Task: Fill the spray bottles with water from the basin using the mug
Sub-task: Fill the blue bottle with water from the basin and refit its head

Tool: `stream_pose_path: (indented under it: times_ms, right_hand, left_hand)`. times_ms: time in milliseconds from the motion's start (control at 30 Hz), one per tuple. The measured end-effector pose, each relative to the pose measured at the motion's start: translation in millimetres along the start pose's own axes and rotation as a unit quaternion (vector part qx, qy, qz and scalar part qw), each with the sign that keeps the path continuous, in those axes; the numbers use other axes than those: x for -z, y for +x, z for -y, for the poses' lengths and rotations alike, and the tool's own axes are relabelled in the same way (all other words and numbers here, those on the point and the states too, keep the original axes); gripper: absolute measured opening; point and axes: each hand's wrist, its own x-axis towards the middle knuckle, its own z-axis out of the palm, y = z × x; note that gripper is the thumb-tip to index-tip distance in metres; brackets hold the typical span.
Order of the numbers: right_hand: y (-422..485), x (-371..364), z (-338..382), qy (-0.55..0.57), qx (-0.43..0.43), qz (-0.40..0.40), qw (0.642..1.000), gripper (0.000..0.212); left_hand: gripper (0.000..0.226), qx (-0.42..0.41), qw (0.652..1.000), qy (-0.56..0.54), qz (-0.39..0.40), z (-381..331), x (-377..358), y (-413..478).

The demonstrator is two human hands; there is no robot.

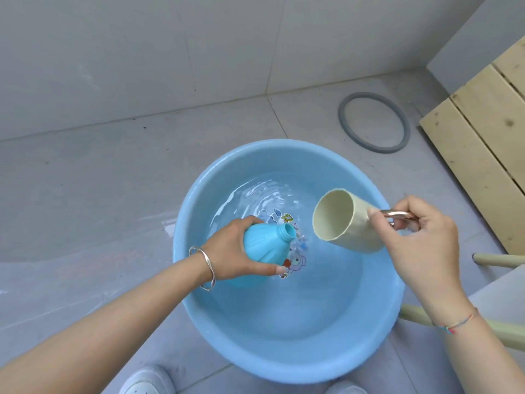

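A round light-blue basin (196,305) sits on the floor, holding rippling water over a cartoon print. My left hand (227,251) grips a light-blue spray bottle (264,245) with no cap, tilted over the water with its open neck pointing up and right. My right hand (420,240) holds a cream mug (341,223) by its shiny copper handle. The mug is tipped on its side above the water, its mouth facing left toward the bottle's neck, a short gap apart. No water is seen pouring.
A grey rubber ring (345,123) lies on the tiled floor behind the basin. A pale wooden slatted panel (483,137) stands at the right. Cream stool legs (500,260) reach in from the right edge. White shoes (147,379) show at the bottom. A tiled wall runs behind.
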Motion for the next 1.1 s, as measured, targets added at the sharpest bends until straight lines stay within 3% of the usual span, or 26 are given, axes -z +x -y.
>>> stream_pose_path:
  times_ms: [67,300,667,867,1100]
  right_hand:
    - [-4.4,-8.5,-15.1,-0.025,-0.024,0.038,0.999,0.033]
    - [-21.5,-32.1,-44.4,-0.149,0.036,0.112,0.982,0.04]
    - [-30.0,-47.2,-59.6,-0.164,0.03,0.133,0.977,0.045]
    - [-32.3,-49.5,-63.5,-0.118,-0.024,0.131,0.984,0.042]
    - [-32.0,-34.1,-70.6,0.063,-0.169,0.103,0.978,0.043]
  left_hand:
    - [0.08,0.0,1.0,0.002,-0.003,0.6,0.5,0.3]
    - [0.068,-0.003,1.0,-0.019,-0.009,0.8,0.8,-0.3]
    - [0.079,0.006,0.999,-0.036,-0.007,-1.4,0.2,0.7]
    - [0.08,0.004,1.0,-0.027,-0.009,-1.3,0.2,0.0]
    - [0.081,0.004,1.0,-0.026,-0.009,0.4,0.4,0.5]
